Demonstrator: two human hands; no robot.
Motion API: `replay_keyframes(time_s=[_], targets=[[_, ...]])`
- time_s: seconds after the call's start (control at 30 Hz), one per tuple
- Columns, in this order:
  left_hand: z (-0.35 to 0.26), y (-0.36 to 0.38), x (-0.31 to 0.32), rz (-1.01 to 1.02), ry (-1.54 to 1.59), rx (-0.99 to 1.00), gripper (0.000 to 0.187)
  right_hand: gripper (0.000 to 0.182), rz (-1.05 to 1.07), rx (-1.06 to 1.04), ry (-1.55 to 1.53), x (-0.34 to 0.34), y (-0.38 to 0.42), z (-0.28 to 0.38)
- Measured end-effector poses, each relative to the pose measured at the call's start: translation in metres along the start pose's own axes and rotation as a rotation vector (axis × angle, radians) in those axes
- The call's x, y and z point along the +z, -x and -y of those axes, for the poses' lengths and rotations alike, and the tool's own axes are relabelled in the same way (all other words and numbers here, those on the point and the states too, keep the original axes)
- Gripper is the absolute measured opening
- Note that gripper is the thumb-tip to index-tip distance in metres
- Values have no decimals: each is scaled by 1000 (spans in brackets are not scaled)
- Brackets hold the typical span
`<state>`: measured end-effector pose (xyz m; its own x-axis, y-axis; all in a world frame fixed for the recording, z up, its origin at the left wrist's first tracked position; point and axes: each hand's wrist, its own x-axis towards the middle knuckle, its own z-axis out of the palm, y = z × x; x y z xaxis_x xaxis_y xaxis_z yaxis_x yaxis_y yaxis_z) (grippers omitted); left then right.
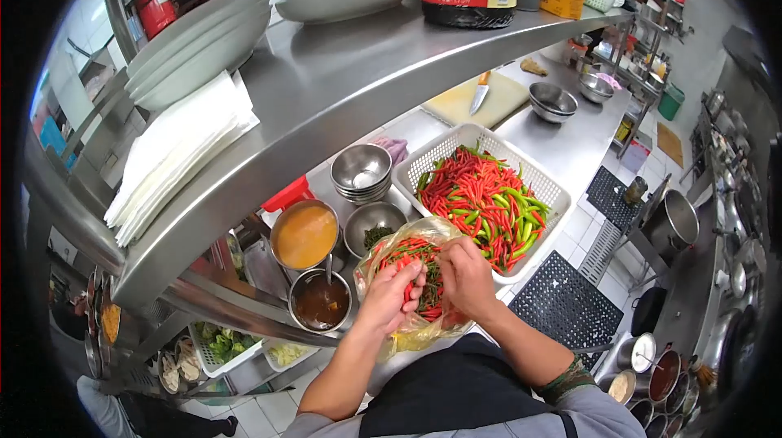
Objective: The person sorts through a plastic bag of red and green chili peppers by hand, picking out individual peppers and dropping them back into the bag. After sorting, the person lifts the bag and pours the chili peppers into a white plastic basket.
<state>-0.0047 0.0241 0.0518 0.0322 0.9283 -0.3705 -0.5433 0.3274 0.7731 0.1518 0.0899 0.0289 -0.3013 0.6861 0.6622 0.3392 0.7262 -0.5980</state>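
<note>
While both hands work inside a clear plastic bag (407, 332) of red chillies (407, 252), the left hand (391, 295) pinches a red chilli between its fingertips and the right hand (466, 275) curls over the pile, its grip hidden. That bag sits on the steel table (570, 141), touching a white basket (423, 163) heaped with red and green chillies. Just beside stand a small bowl of green stems (375, 226), an orange sauce (305, 234) and a dark sauce (321, 301).

Bare forearms, grey short sleeves, black apron, patterned right wristband
</note>
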Motion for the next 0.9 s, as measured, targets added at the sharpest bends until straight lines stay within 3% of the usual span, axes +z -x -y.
replay_keyframes(time_s=[0.07,0.2,0.3,0.4,0.43,0.53,0.7,0.8,0.9], targets=[[-19,-4,13,6,3,60,15,6,171,145,-83,-8,6,-1],[-49,-63,50,127,-50,54,16,9,414,39,-13,-3,21,3],[-44,-159,59,175,-126,-23,23,12,447,24,-76,14,38,-9],[-40,-220,85,319,172,-69,28,13,462,63,-69,11,40,-8],[-49,-208,98,177,34,-45,46,13,442,73,-87,11,41,-9],[-60,-195,110,109,-121,11,69,12,426,65,-89,10,43,-12],[-61,-219,82,41,147,122,66,12,409,108,-142,10,42,-11],[-71,-238,60,-21,19,187,69,16,498,217,-124,9,34,0],[-78,-243,59,131,-7,225,69,16,555,198,-80,12,31,1]])
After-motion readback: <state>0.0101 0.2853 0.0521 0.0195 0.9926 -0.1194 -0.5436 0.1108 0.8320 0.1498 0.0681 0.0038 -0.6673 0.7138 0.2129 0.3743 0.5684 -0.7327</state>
